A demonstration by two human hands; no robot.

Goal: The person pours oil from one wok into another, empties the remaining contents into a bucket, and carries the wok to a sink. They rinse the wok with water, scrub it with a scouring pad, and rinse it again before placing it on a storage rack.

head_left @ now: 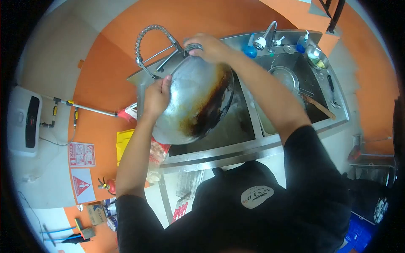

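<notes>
A round metal wok [179, 103], silvery with a burnt brown and black stain along its right side, is tilted up over the left sink basin [238, 120]. My left hand [158, 97] grips its left rim, thumb lying on the metal. At the wok's upper edge, my right hand [209, 48] is closed around a steel wool scourer [194, 47]. The far side of the wok is hidden. Behind it rises a spring-hose faucet [154, 28].
The right sink basin [316, 90] holds a round strainer or lid [284, 79] and a wooden handle [319, 106]. A metal bowl [315, 57], blue bottles [250, 50] and a second faucet [270, 36] line the back. A yellow cloth or glove [123, 143] hangs at left.
</notes>
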